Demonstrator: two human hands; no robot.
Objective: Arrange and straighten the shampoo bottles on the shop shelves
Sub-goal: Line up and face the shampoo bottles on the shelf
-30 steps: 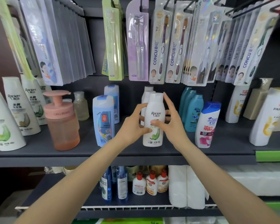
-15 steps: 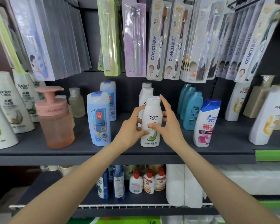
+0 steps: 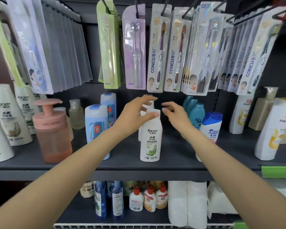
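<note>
Here the front white bottle stands upright near the shelf edge, label outward, likely so shoppers can read it. The left hand rests its open fingers at the cap, thumb touching, seemingly steadying it, not clamped. The right hand hovers just beside it, open and empty. Behind, at least two more white bottles line up, though the hands hide them. Three teal bottles stand to the right.

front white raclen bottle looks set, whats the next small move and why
Probably reach both open hands to the white bottle behind. The front Raclen bottle stands upright, label forward; the left hand only brushes its cap, and the right hand is clear.
</note>
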